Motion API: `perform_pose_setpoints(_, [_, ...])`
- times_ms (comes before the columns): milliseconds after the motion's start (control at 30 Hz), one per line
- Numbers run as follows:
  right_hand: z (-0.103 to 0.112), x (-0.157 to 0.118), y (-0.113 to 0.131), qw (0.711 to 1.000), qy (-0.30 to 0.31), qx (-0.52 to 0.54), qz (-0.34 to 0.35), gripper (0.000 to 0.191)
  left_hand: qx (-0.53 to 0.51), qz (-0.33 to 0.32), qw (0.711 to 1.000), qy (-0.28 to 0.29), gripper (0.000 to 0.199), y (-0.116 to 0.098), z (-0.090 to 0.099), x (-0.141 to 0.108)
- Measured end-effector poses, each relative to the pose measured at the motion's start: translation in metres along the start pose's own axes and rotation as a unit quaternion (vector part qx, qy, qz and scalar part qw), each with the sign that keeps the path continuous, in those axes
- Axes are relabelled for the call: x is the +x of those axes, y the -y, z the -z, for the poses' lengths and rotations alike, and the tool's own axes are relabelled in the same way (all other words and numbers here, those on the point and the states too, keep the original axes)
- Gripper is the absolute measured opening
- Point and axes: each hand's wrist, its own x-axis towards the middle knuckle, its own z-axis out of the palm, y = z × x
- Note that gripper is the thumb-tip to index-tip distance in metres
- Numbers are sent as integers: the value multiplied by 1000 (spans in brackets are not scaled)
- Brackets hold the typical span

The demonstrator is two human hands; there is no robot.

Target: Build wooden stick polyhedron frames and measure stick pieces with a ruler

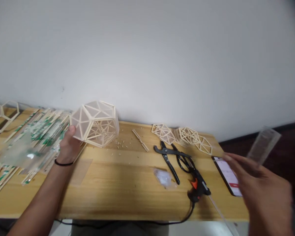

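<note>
My left hand (69, 147) grips the lower left side of a faceted lantern-like frame (89, 118) made of thin wooden sticks with translucent panels. The frame is held up over the table, one face open toward me. At the far right, my right hand (263, 183) is blurred and closed round a clear, flat plastic piece (264, 144) that points up and away. Below the right hand a phone (227, 177) with a lit screen lies partly covered by the fingers.
On the wooden table (113, 193), wrapped sticks (46, 131) cover the left. Pliers (167, 159), a black glue gun (199, 186) with its cord, a small plastic bag (164, 178) and stick panels (186, 135) lie right of the middle. A wall stands behind.
</note>
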Motion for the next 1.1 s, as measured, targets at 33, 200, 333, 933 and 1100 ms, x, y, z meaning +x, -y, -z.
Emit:
perform_pose_setpoints(33, [-9,-14,31,998,17,67,11,48,10,8,1000,4,63,0,0,0])
perform_pose_setpoints(200, [-71,-70,173,931,161,310,105,34,27,3,999,24,59,4,3,-2])
perform_pose_setpoints(333, [-100,-88,223,907,175,341,174,21,30,6,999,20,60,9,6,-3])
perform_pose_setpoints(933, [-131,-95,238,917,146,320,191,21,66,-35,996,47,62,13,0,-3])
perform_pose_setpoints(1100, [-148,-103,237,909,71,325,250,14,79,-31,995,55,59,18,2,-2])
